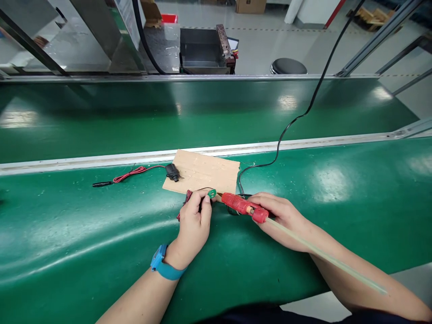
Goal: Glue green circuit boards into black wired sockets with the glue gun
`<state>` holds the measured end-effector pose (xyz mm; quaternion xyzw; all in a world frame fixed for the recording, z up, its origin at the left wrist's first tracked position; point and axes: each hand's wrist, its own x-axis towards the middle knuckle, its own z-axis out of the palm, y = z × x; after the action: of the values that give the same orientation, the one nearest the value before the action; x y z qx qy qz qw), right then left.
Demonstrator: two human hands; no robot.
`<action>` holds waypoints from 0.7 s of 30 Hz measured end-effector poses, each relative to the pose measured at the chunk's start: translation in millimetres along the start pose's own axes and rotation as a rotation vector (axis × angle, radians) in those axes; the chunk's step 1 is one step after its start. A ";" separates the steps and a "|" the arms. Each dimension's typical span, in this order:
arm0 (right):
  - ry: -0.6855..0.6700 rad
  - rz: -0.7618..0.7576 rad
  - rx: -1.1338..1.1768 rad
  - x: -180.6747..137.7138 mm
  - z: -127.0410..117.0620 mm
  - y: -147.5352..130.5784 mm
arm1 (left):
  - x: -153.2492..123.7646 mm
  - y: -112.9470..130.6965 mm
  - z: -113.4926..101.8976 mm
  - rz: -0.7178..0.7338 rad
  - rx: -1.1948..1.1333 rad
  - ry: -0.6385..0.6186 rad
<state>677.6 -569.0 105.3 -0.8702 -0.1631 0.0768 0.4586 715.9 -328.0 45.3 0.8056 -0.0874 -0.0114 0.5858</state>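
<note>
Between the thumb and fingers of my left hand is a small green circuit board. A bundle of red and black wire shows beside that hand, partly covered by it. My right hand is wrapped around a red hot glue gun; its handle is mostly hidden. A long pale glue stick sticks out of the gun's back end, over my right forearm. The gun's nozzle points left at the board, very close to it; whether they touch I cannot tell.
Beyond my hands lies a cardboard piece with a black plug-like part on its left edge, wired to a red and black lead. A black cord runs up to the right. A white rail crosses the green bench.
</note>
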 end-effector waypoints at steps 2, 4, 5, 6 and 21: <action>0.014 -0.020 -0.024 -1.1 -3.7 0.3 | 0.0 3.2 -2.4 -0.060 -0.055 0.013; 0.032 -0.047 -0.063 -0.2 -8.5 2.8 | -0.1 7.9 -6.6 -0.131 -0.127 0.019; 0.042 -0.062 -0.098 1.5 -10.8 5.1 | -0.5 10.9 -9.6 -0.166 -0.175 0.016; 0.052 -0.077 -0.148 4.0 -13.0 8.4 | -1.5 14.2 -13.2 -0.197 -0.227 0.010; -0.132 -0.302 -0.153 42.0 18.7 -34.8 | -83.1 53.8 -77.8 -0.410 -0.556 -0.234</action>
<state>704.1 -521.3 124.0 -0.8611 -0.3272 0.0513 0.3857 636.6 -257.9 113.6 0.6095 0.0160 -0.2441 0.7541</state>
